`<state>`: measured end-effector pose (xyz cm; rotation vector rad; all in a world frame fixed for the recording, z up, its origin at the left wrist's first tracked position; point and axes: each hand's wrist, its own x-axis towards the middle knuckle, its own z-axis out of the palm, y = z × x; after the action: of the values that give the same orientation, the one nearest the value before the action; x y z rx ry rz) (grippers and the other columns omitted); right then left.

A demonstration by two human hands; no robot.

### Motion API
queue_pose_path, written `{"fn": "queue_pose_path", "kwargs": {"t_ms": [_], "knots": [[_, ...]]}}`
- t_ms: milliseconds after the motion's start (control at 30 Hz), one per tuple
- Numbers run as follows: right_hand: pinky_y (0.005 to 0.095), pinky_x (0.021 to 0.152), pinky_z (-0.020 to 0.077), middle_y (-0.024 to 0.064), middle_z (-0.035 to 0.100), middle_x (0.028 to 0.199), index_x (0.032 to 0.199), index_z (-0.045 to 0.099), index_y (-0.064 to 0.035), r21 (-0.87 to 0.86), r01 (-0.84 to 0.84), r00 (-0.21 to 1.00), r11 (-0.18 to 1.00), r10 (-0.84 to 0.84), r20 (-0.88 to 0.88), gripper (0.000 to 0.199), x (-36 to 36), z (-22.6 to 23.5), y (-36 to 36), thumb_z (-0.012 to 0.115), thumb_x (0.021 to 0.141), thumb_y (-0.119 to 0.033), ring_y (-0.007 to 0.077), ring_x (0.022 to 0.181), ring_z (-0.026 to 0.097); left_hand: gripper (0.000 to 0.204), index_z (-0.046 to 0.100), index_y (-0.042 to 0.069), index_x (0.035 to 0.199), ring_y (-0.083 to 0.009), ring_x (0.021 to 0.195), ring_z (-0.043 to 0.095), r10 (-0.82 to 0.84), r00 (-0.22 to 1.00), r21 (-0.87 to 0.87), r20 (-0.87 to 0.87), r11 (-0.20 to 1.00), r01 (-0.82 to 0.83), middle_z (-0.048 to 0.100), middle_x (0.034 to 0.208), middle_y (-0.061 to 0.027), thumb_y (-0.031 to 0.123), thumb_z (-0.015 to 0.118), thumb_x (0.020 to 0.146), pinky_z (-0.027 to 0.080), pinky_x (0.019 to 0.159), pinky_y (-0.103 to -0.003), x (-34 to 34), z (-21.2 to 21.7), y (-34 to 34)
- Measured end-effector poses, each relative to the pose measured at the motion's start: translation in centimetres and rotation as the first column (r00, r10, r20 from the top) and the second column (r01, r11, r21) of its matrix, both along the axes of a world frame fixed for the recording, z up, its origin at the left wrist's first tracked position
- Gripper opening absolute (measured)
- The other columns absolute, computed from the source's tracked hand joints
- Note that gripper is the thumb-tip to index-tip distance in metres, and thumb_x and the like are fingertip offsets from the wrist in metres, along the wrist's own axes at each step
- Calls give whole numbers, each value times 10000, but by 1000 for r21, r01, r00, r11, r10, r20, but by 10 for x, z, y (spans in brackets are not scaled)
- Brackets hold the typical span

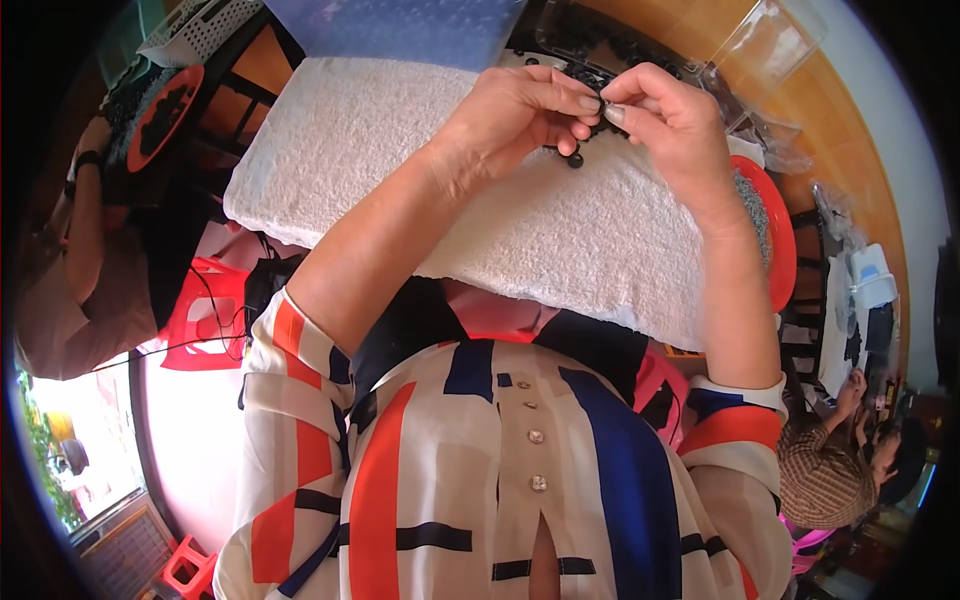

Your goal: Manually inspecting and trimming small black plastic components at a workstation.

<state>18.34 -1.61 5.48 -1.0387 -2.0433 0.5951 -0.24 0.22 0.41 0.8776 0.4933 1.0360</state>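
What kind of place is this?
Probably a small workshop: little black parts lie on a towel, red trays hold more little pieces, and other people are nearby.

No text, label, number or sign can be read in the head view. The brown framed panel (130, 550) at the lower left carries faint lines (too small and blurred to tell whether any are writing), and the pale blue-and-white container (873, 277) at the right shows too small for any lettering to be made out.
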Motion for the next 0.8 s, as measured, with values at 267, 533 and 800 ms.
{"fn": "queue_pose_path", "kwargs": {"t_ms": [267, 533, 800], "knots": [[243, 643, 446, 34, 616, 783, 927, 613, 10, 104, -3, 976, 995, -20, 218, 133, -10, 14, -5, 547, 821, 55, 86, 710, 561, 126, 602, -49, 979, -204, 729, 658, 0, 1000, -9, -21, 1000, -1, 668, 855, -150, 18, 637, 878, 526, 607, -306, -2, -2, 1], [276, 710, 486, 104, 638, 831, 977, 621, -3, 364, -47, 949, 930, -73, 308, 188, -21, 12, -8, 550, 816, 66, 176, 768, 627, 97, 596, -52, 950, -207, 723, 642, 5, 999, -22, 42, 1000, -4, 645, 836, -145, 11, 629, 884, 525, 619, -313, -2, -5, 3], [246, 769, 487, 52, 642, 921, 1019, 627, 23, 167, 28, 999, 986, -33, 25, 183, -17, -1, -6, 575, 846, 54, 111, 848, 617, 105, 584, -56, 954, -214, 720, 633, 36, 990, -69, 135, 997, -26, 634, 833, -145, 27, 617, 899, 524, 624, -323, -4, -6, 3]]}}
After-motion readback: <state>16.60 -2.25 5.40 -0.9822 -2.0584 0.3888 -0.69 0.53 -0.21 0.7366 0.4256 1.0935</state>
